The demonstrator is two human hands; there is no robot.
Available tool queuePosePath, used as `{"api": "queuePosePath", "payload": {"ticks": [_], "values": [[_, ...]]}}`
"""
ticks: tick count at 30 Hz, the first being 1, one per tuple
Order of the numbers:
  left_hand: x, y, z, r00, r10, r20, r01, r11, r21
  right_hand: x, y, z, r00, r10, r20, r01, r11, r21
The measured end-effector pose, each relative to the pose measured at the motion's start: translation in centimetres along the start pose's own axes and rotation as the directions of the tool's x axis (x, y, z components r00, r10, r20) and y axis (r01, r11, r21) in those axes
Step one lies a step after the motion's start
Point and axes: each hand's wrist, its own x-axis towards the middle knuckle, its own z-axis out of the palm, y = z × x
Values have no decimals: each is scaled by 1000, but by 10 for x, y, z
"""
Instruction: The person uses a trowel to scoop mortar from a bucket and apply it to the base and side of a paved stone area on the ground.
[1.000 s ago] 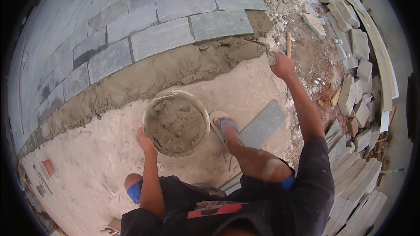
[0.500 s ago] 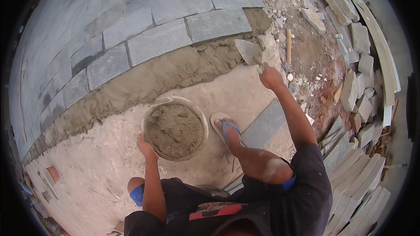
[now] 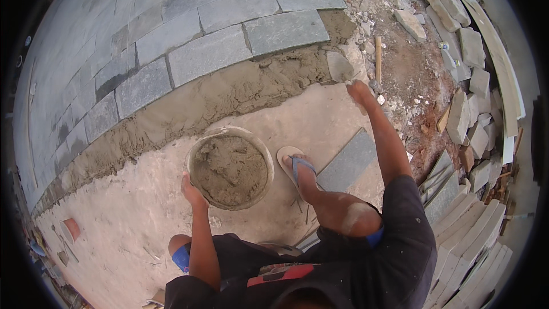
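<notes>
My right hand [image 3: 360, 94] grips the handle of a trowel [image 3: 339, 67], its blade at the right end of a wet mortar bed [image 3: 229, 88]. That bed runs in a strip along the front edge of laid grey stone tiles [image 3: 209, 54]. At the near left side of a round basin [image 3: 271, 163], my left hand [image 3: 194, 193] closes on the rim; some fingers are hidden there. Mortar [image 3: 231, 170] fills much of the basin. Close to the trowel, a thin string line [image 3: 329, 83] shows faintly along the mortar edge.
A loose grey slab [image 3: 350, 160] lies beside my sandalled foot [image 3: 300, 166]. A wooden-handled hammer [image 3: 378, 60] rests on rubble to the right. Cut stones [image 3: 472, 48] and stacked slabs [image 3: 466, 229] line the right side. A reddish-brown pot-like object [image 3: 71, 229] lies far left.
The trowel and my right hand have shifted slightly right, and the blade has turned over the mortar's end. My left hand stays at the basin.
</notes>
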Motion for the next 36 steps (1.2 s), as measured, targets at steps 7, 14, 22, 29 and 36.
{"api": "queuePosePath", "payload": {"ticks": [7, 14, 22, 29, 36], "values": [[1, -4, -18, 992, 121, -26, -120, 993, 21, -15, -111, 4, 769, -3, 639, -637, 77, 767], [-3, 2, 2, 999, 49, 13, -49, 998, 40, -1, -109, 74, 947, -225, 227, 4, 718, 696], [-7, 3, -6, 993, 115, -33, -112, 991, 73, -24, -120, 30, 893, 107, 436, -446, 327, 833], [-12, 7, 4, 999, 31, 34, -29, 998, -56, -19, -139, 46, 856, 80, 511, -502, 372, 781], [-10, 12, 6, 998, 47, 46, -46, 999, -29, 4, -83, 88, 976, -186, 110, 105, 854, 509]]}}
